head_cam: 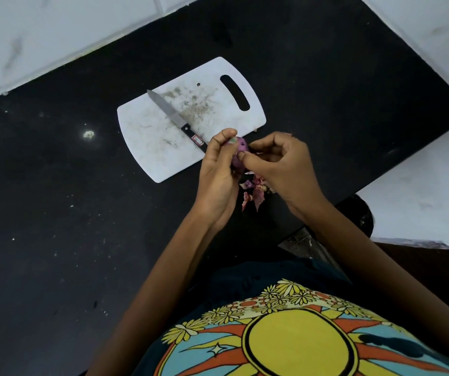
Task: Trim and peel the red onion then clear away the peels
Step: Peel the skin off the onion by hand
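A small red onion (239,154) with purple flesh showing sits between both hands, just off the near right corner of the white cutting board (163,147). My left hand (219,175) grips it from the left, thumb on top. My right hand (280,165) pinches at the onion's right side with fingertips curled in. Loose reddish peels (254,192) lie on the black counter right under the hands. A knife (175,119) with a black handle lies diagonally on the board, its handle end near my left hand.
The black counter (55,213) stretches wide to the left, speckled with small crumbs. White tiled walls (41,36) border it at the back and right. The counter's edge runs close by on the right, beside my right forearm.
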